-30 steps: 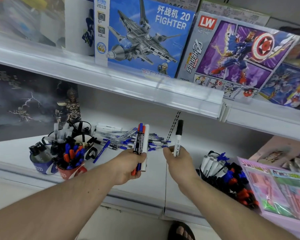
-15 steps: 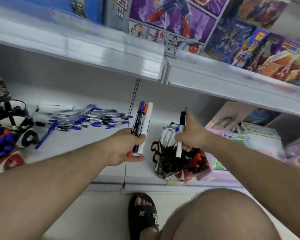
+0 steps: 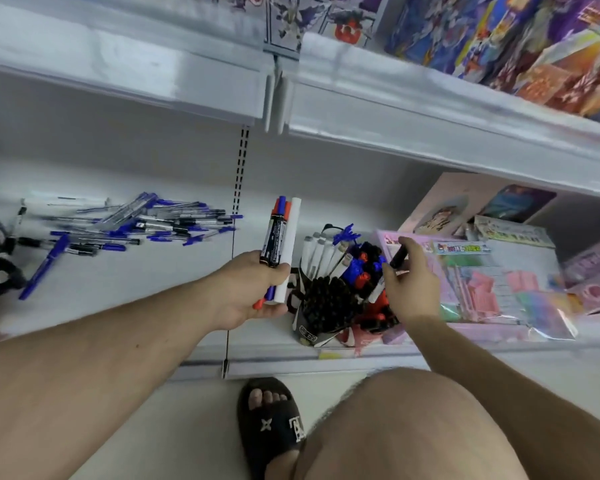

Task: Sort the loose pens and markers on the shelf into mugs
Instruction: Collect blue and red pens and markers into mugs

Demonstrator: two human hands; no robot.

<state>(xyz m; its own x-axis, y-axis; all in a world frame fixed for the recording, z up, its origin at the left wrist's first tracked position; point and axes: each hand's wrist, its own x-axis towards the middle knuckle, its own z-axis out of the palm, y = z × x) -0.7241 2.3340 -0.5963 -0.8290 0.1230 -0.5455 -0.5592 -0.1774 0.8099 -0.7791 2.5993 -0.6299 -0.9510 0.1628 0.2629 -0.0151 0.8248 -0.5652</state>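
While crouched before shelf [image 3: 136, 282]: left hand [image 3: 253, 292] fisted round a bundle of markers [image 3: 279, 244], upright, caps up; red, blue and white ends showing above the fist, red and blue tips poking out below. Bundle held over bare shelf, just left of the mugs.

Right hand [image 3: 411, 282] pinching one black-capped marker [image 3: 390, 268], thumb on the cap, fingers curled along the white barrel. Marker tilted, cap up and to the right, lower end down among the markers in the red mug [image 3: 374, 318]; whether its tip touches the mug bottom cannot be told. Hand directly over that mug's right side.

Black mug [image 3: 317, 317] touching the red one on its left, packed with white-barrelled markers [image 3: 317, 251], caps leaning back.

Loose pens [image 3: 142, 223] in a heap far left on shelf, well apart from both hands; one blue pen [image 3: 44, 268] lying separately, nearer the front edge.

Pink stationery packs [image 3: 492, 282] just beside right hand, to its right. Sandalled foot [image 3: 274, 427] and knee [image 3: 413, 427] below shelf edge.
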